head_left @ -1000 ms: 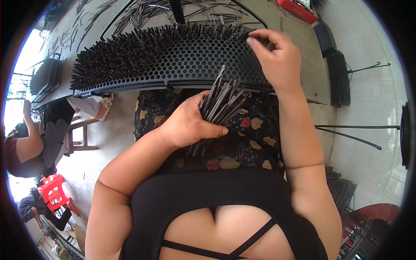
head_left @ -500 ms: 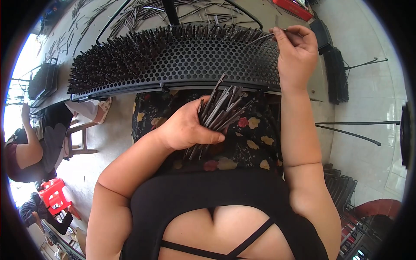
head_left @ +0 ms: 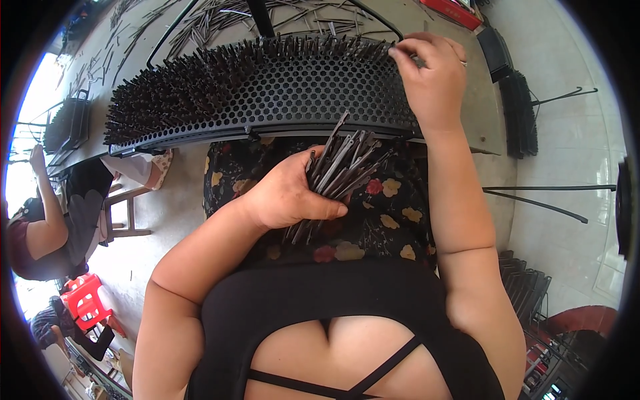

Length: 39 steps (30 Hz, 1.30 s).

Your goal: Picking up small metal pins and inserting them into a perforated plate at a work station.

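In my left hand [head_left: 283,193] I hold a loose bundle of thin dark strips [head_left: 343,163], slanting up above my lap. In front of me lies a long, curved black perforated panel [head_left: 320,90] with many round holes. Short dark strips [head_left: 180,93] stand upright in its holes, densely at the left and along the far edge. The middle and near right holes show bare. My right hand [head_left: 433,80] is at the panel's far right end, thumb and fingertips pinched on a thin dark strip there; its tip is mostly hidden.
Many loose strips [head_left: 207,30] lie scattered on the table beyond the panel. A black frame bar [head_left: 261,17] rises at the back. Other dark bristled panels stand at the left [head_left: 67,123] and right [head_left: 517,113]. Another person [head_left: 50,227] sits at the left, near a red stool [head_left: 87,300].
My right hand has moved left and slightly down, bringing the strip it held to the panel's far right edge. The left hand and its bundle stay nearly still.
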Tool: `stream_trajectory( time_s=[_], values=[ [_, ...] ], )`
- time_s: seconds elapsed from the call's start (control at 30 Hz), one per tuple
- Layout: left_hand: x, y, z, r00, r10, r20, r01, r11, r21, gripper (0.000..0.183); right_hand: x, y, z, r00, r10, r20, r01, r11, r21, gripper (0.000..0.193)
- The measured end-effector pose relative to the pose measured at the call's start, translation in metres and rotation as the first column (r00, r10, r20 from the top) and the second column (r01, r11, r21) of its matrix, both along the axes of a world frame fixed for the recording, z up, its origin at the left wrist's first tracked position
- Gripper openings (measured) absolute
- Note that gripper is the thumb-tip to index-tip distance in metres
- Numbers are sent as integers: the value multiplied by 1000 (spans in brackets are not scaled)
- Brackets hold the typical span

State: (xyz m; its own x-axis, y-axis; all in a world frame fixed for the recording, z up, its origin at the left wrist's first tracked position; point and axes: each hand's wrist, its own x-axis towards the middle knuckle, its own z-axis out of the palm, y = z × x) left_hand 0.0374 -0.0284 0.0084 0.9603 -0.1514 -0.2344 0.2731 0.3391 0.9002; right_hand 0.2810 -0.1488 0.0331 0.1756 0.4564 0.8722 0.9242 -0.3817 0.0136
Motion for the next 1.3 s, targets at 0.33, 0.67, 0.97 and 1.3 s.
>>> stream_trajectory(
  time_s=[0.33, 0.67, 0.97, 1.3],
  values=[
    [-5, 6, 2, 987, -143, 70, 153, 976, -157, 67, -62, -4, 18, -576, 330, -748, -619, 421, 662, 19],
    [-1, 4, -3, 991, -117, 68, 123, 988, -97, 45, -11, -8, 14, 626, 481, -614, -180, 855, 487, 10],
    [0, 7, -1, 999, -46, -19, 45, 997, -62, 47, -3, -3, 9, 961, 159, -228, -89, 953, 291, 15],
    [-3, 6, -3, 985, 141, -96, -158, 967, -201, 43, -17, -6, 10, 945, 45, -324, -62, 997, -43, 6]
  ],
)
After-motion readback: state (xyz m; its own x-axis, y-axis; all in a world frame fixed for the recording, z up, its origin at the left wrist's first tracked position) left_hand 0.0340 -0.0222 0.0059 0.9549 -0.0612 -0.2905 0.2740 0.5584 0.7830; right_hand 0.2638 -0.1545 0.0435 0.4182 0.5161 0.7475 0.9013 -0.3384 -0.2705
